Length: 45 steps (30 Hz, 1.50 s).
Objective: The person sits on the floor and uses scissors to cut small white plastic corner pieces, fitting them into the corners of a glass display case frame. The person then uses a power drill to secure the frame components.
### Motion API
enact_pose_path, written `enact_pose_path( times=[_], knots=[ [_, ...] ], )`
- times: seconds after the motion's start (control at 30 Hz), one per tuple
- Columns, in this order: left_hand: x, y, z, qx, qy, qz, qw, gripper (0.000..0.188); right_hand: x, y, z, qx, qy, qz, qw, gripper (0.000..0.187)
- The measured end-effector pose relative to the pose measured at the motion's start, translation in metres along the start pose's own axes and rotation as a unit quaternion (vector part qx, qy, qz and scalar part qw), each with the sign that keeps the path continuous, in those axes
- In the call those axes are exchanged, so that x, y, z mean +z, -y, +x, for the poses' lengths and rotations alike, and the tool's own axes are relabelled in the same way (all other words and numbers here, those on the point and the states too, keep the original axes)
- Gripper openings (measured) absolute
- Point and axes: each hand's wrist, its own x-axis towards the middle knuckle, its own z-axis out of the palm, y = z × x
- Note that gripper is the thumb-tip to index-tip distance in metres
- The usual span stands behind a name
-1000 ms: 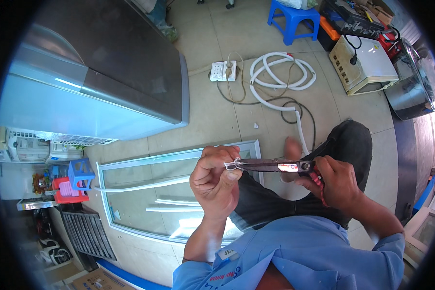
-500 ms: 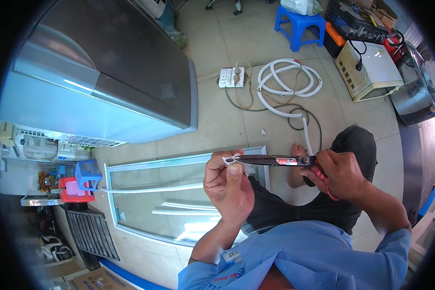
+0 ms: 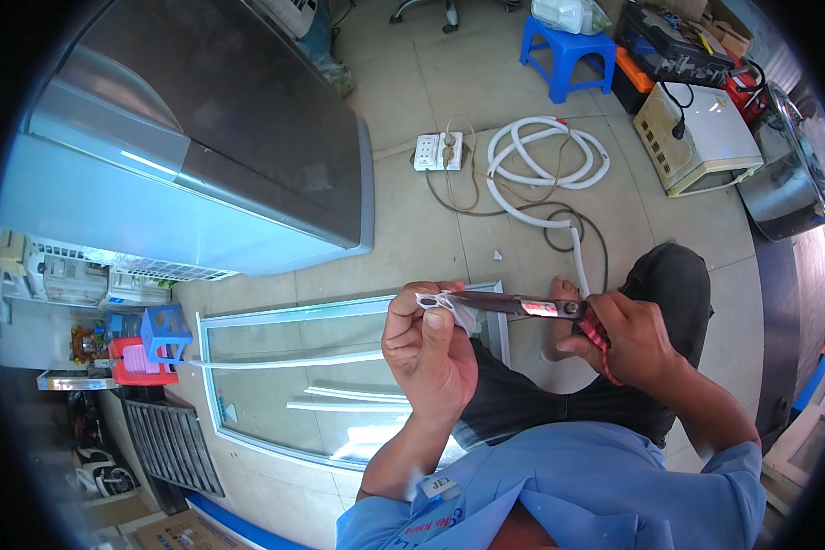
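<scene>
We see both hands raised in front of the chest, above the lap and the tiled floor (image 3: 431, 220). The right hand (image 3: 628, 341) is closed around the red handles of a pair of scissors (image 3: 522, 305); the blades run leftward, roughly level, toward the other hand. The left hand (image 3: 428, 350) is closed in a pinch, thumb and fingers gripping a small white strip (image 3: 445, 303) at the tips of the blades. The strip touches the blade tips; we cannot tell whether the blades are closed on it or lie beside it.

Below the hands we note dark trousers and a blue shirt. On the floor beneath the left hand lies a glass door (image 3: 312, 385) in a pale frame, flat, with a long white strip resting across it. Beyond it stands a large grey chest freezer (image 3: 211, 156). Further out on the floor: a white power strip (image 3: 438, 151) with cables, just beside a coiled white hose (image 3: 545, 165). A blue stool (image 3: 566, 55) stands near the top edge, and a cream-coloured box with a plug on top (image 3: 697, 137) sits to its right. A small blue and red stack of stools (image 3: 147, 353) is at the far left.
</scene>
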Motion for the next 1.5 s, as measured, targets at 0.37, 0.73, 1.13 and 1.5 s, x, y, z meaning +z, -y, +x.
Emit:
enact_pose_path(
  times=[0.37, 0.73, 1.13, 1.5],
  knots=[
    [-0.005, 0.001, 0.004, 0.027, 0.028, 0.042, 0.998, 0.020, -0.015, -0.001, 0.007, -0.046, -0.089, -0.017, 0.995, 0.055],
    [-0.001, 0.000, 0.005, 0.011, 0.025, 0.036, 0.999, 0.019, -0.019, 0.001, 0.007, -0.052, -0.059, -0.043, 0.996, 0.052],
    [0.015, 0.001, -0.008, -0.051, 0.043, 0.077, 0.995, 0.017, -0.008, 0.012, 0.012, 0.094, -0.039, 0.119, 0.988, 0.040],
    [-0.021, -0.012, 0.021, -0.135, 0.021, 0.007, 0.991, 0.018, 0.017, 0.012, 0.001, 0.063, -0.011, 0.232, 0.971, 0.047]
  ],
)
